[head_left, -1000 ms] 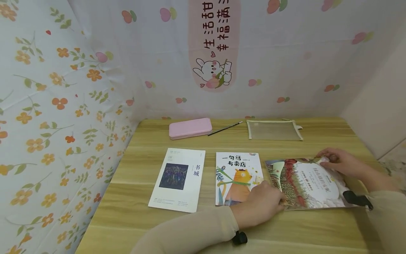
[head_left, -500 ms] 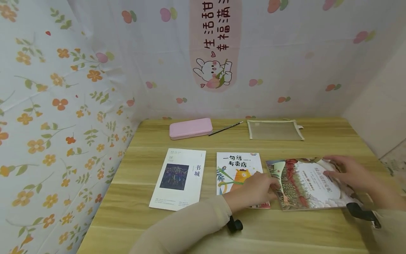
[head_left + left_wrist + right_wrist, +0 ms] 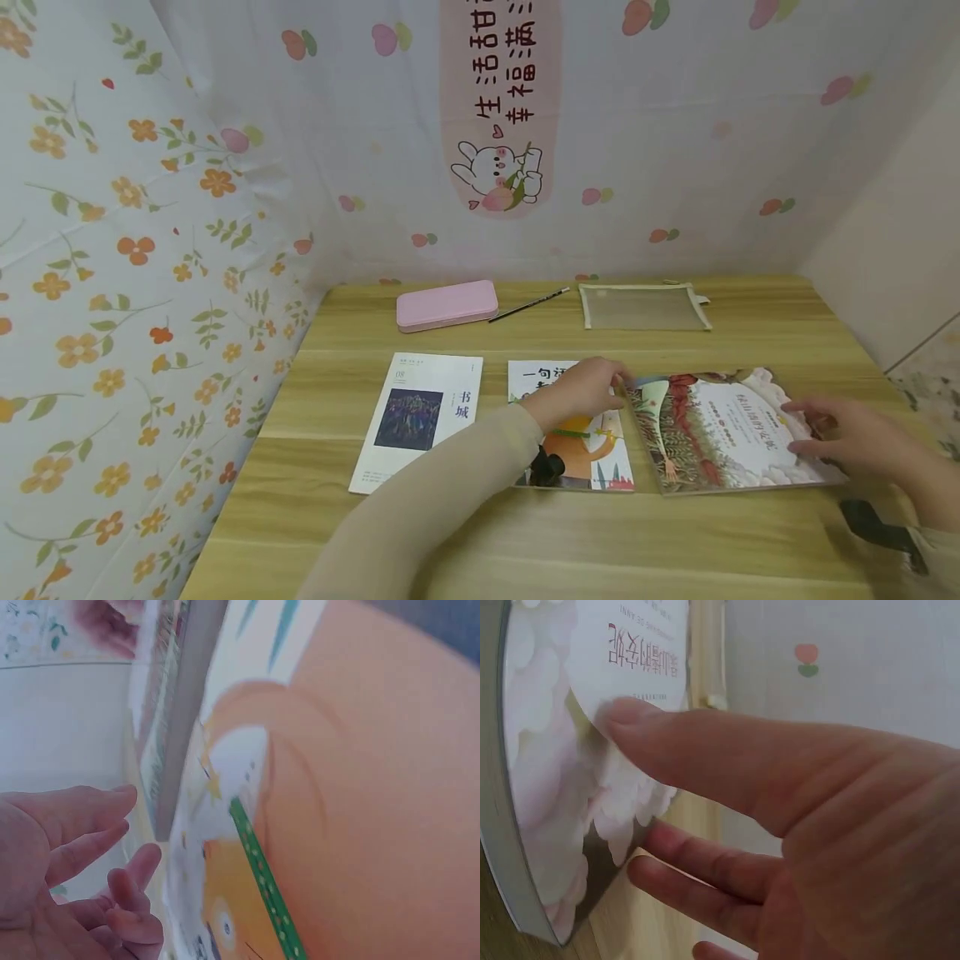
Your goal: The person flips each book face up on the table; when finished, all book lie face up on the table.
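Three books lie in a row on the wooden bench. The picture book with red and green plants lies flat at the right end.

The right hand is at its right edge. The thumb presses down on the white, fluffy part of the cover, and the other fingers are straight and a little apart, tucked under the edge of the book.

The left hand rests at the top left corner of this book, over the orange cat book that lies just beside it. Its fingers are loose and a little apart, and they do not hold anything.

A white book with a dark picture lies at the left end. At the back of the bench are a pink case, a thin pencil and a see-through mesh pouch.
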Demonstrator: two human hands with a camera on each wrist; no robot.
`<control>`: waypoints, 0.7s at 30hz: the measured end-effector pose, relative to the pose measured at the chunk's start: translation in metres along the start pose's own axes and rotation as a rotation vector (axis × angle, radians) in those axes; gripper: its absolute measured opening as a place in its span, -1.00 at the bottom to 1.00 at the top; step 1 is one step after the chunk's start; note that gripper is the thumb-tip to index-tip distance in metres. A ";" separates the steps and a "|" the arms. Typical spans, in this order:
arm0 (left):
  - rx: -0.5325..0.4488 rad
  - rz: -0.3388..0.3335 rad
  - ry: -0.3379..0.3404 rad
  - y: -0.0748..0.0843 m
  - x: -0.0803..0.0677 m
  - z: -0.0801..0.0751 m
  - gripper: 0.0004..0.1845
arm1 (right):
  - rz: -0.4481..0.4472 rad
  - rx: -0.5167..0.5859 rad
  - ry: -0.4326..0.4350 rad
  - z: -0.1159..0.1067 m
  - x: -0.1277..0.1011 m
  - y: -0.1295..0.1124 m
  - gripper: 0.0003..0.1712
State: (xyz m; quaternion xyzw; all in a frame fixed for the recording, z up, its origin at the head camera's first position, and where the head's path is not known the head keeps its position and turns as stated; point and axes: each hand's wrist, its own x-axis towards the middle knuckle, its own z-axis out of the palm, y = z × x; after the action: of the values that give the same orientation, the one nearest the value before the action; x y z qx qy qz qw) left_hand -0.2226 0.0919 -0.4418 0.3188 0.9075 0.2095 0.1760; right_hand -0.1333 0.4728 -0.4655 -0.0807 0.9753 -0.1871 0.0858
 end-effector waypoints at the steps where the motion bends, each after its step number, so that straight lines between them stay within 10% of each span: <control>1: 0.008 -0.006 0.001 -0.001 0.002 0.000 -0.57 | 0.004 -0.015 -0.013 0.000 -0.001 0.000 -0.26; 21: 0.164 0.024 0.058 -0.005 0.017 0.016 -0.62 | 0.019 -0.026 -0.049 0.008 -0.024 0.000 -0.04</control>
State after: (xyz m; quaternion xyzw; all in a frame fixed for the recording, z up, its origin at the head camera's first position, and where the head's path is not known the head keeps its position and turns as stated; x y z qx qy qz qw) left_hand -0.2307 0.1037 -0.4608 0.3367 0.9224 0.1458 0.1206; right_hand -0.1085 0.4746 -0.4691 -0.0770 0.9760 -0.1713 0.1105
